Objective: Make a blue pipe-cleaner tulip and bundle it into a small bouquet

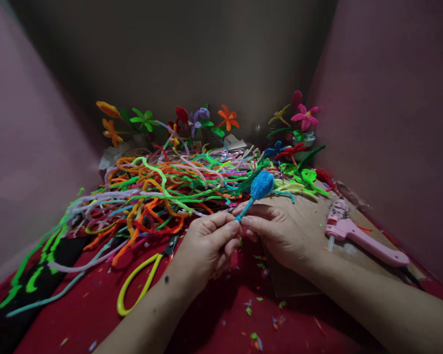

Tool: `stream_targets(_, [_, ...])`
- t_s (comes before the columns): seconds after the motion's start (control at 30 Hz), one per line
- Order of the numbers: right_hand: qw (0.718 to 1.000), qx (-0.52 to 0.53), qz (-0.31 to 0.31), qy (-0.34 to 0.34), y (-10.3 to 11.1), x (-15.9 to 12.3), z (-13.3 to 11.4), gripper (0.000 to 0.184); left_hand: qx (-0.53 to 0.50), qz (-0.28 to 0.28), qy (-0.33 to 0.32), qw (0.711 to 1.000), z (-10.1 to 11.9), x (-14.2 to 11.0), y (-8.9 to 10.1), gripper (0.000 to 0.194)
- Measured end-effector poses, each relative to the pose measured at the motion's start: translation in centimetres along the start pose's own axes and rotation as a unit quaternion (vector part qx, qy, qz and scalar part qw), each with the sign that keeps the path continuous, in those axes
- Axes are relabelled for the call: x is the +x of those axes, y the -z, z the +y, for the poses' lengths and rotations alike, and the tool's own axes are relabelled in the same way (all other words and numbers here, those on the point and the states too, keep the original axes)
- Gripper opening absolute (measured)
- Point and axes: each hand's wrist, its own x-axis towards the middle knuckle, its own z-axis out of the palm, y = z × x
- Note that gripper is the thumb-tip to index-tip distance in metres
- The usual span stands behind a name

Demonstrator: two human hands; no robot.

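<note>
A blue pipe-cleaner tulip (262,185) with a closed bud points up and to the right in front of me. My left hand (211,240) pinches the lower end of its stem between thumb and fingers. Close against it, my right hand (275,230) also has thumb and fingertips on the stem, a little higher up. The fingers partly hide the stem's lower end. Just left of my left hand lie scissors (140,285) with yellow handles, their blades partly covered by pipe cleaners.
A tangled heap of coloured pipe cleaners (162,184) spreads behind my hands. At right, a pink glue gun (365,241) rests on a cardboard sheet (310,216). Finished flowers, such as an orange one (228,118) and a pink one (304,117), stand at the back. Scraps litter the red cloth (214,319).
</note>
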Motion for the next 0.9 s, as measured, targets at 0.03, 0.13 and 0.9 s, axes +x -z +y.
stream_targets(0.03, [1.0, 0.006, -0.004, 0.001, 0.0, 0.0, -0.1, 0.016, -0.021, -0.014, 0.003, 1.0, -0.1, 0.0, 0.1, 0.023])
stream_targets(0.13, [1.0, 0.022, -0.012, -0.001, -0.2, 0.1, -0.2, 0.007, -0.073, -0.047, 0.015, 0.996, -0.2, 0.0, 0.2, 0.019])
stream_targets(0.9, [0.998, -0.012, 0.038, -0.039, 0.2, 0.4, 0.2, 0.005, 0.384, 0.113, -0.198, 0.895, -1.6, 0.7, 0.0, 0.014])
